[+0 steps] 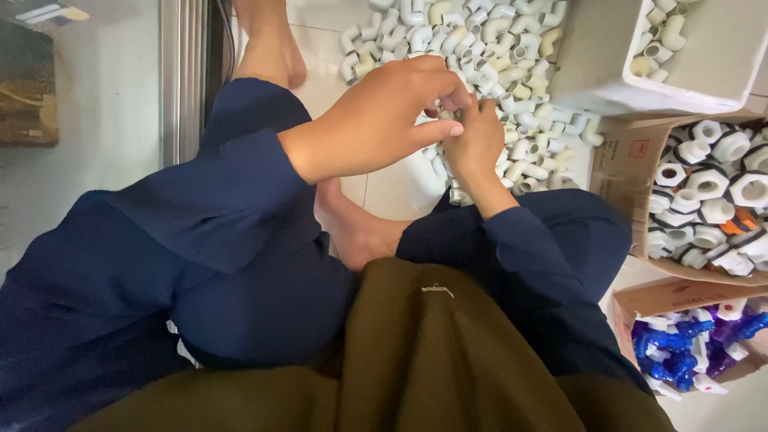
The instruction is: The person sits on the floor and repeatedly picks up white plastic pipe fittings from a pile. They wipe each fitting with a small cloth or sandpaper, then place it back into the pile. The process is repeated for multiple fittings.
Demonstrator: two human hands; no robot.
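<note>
My left hand (pixel 392 112) and my right hand (pixel 476 144) meet above a heap of white plastic pipe elbows (pixel 496 56) on the tiled floor. The fingers of both hands are pinched together on a small white fitting (pixel 446 114), mostly hidden between them. Both arms wear dark blue sleeves. I sit on the floor with my legs folded, one bare foot (pixel 356 228) under my hands.
A white foam box (pixel 640 72) with a few elbows stands at the upper right. At the right, one cardboard box (pixel 620 172) holds white threaded fittings and another (pixel 680 296) holds blue-handled valves. A metal door frame (pixel 182 72) runs along the left.
</note>
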